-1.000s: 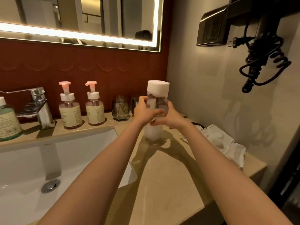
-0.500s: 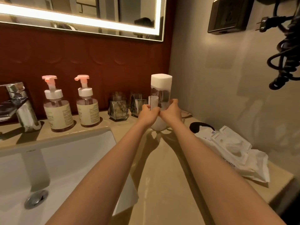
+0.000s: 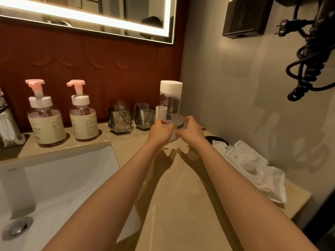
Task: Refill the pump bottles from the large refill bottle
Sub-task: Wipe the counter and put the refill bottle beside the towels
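The large refill bottle, tall and clear with a white cap, stands upright on the beige counter near the back right corner. My left hand grips its lower part from the left. From the right, the fingers of my right hand curl against its base, with the thumb lifted. Both hands hide the bottle's bottom. Two pump bottles with pink pump heads, one further left and one beside it, stand behind the sink, well left of my hands.
Two faceted glasses stand between the pump bottles and the refill bottle. The white sink basin fills the lower left, with a chrome tap at the left edge. White packets lie at the right. A coiled black cord hangs on the wall.
The refill bottle has gone from held up in front of me down and back onto the counter by the wall. Both hands have slid down to its base.
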